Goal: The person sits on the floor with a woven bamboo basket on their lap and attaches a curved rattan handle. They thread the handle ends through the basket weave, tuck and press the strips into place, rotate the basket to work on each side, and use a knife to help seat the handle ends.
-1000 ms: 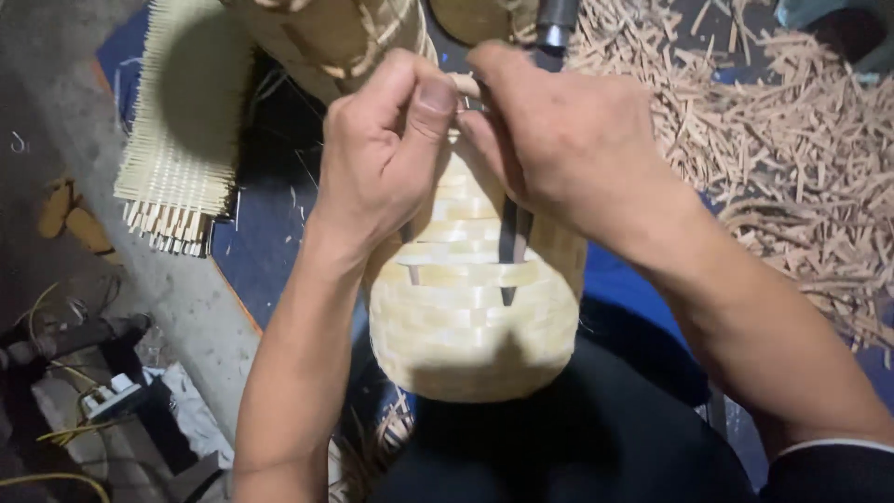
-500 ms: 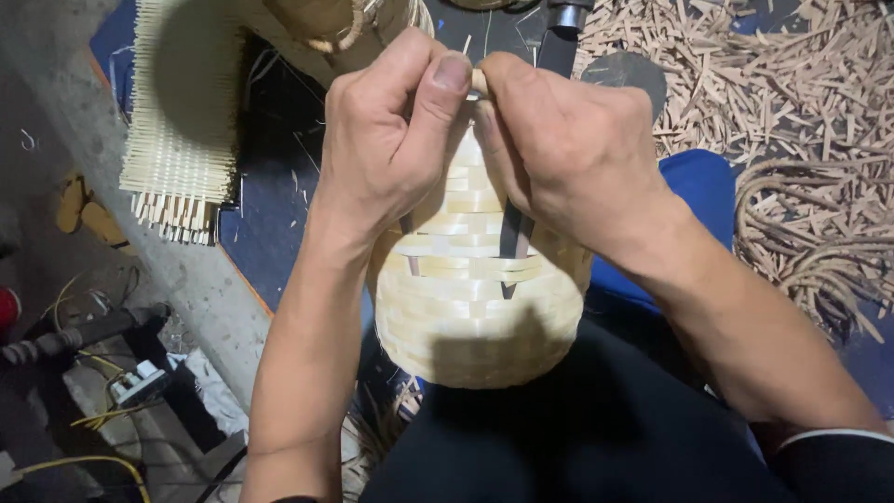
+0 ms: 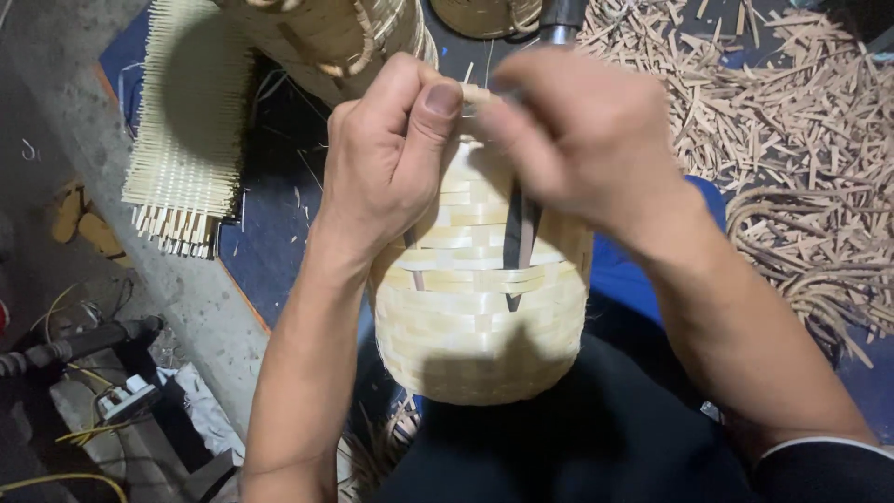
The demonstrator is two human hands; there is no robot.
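Note:
A pale woven bamboo basket (image 3: 475, 317) rests on my lap, its rim pointing away from me. My left hand (image 3: 391, 158) grips the basket's rim, thumb pressed on a bamboo strip at the top. My right hand (image 3: 587, 140) is blurred and closed at the same rim, right beside the left thumb. A dark pointed strip (image 3: 517, 242) is tucked through the weave on the basket's side, under my right hand. What my right fingers pinch is hidden.
A flat woven bamboo mat (image 3: 186, 130) lies at the upper left. Other baskets (image 3: 326, 37) stand behind. Bamboo offcuts (image 3: 792, 112) cover the floor at the right, over a blue sheet (image 3: 652, 270). Cables and a tool (image 3: 84, 345) lie at the lower left.
Both hands stayed at the rim. My right hand shifted a little and is now blurred with motion; the view moved closer to the basket.

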